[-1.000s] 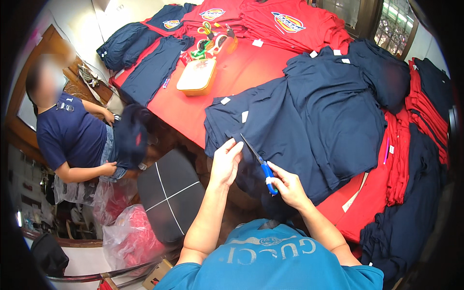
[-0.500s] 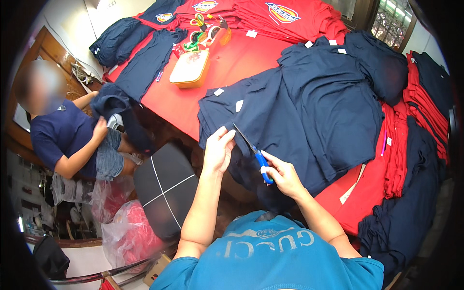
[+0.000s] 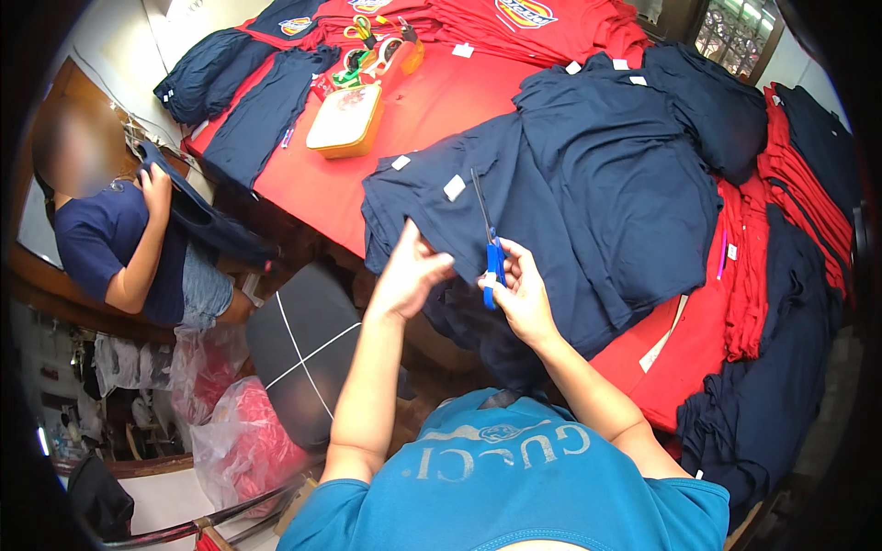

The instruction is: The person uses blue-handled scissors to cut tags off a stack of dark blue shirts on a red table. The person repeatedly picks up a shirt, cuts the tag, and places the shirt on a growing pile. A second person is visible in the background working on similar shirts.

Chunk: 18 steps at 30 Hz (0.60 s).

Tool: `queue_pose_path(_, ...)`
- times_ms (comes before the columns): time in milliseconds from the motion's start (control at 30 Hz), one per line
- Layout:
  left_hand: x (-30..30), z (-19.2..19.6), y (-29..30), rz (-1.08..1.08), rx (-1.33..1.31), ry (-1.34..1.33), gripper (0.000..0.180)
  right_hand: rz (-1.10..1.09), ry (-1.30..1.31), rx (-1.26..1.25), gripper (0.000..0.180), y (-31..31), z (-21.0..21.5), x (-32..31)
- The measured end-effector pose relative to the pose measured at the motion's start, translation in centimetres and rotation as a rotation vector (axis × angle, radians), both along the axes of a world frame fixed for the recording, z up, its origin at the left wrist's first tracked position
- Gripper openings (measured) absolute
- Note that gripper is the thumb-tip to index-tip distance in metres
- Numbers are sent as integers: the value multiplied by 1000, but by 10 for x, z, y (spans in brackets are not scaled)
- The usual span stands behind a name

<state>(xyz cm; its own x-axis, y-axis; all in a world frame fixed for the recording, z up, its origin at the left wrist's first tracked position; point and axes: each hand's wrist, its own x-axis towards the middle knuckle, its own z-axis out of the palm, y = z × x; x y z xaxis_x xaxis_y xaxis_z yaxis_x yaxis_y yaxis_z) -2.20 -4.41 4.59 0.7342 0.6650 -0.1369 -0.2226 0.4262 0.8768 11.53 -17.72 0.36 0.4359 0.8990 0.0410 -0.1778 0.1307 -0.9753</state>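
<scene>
My right hand grips a pair of scissors by the blue handles. Their narrow blades point away from me, over a navy garment spread on the table. To the left of the scissors, my left hand is at the garment's near left edge, thumb and fingers apart. Whether its fingertips touch the cloth is hard to tell. Small white tags lie on the navy fabric, one just left of the blade tips.
A red-covered table carries an orange box with a white lid, a holder with tape and scissors, and garment piles. Folded clothes stand at the right. A person holds a dark garment at left, beside a black seat.
My left thumb and fingers have parted from their pinch at the cloth. The scissors have turned more upright, with the tips farther from my left hand. The other person has raised the dark garment.
</scene>
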Motion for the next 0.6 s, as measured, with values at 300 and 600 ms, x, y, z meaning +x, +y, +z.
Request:
queue_pose_path(300,7,-27,54,505,1341,706,56,-469,-152,94,43,-121,3,45)
queue_pose_path(600,36,-107,-38,208,1570,502,30,-970,-710,-1019,33,-305,-24,92)
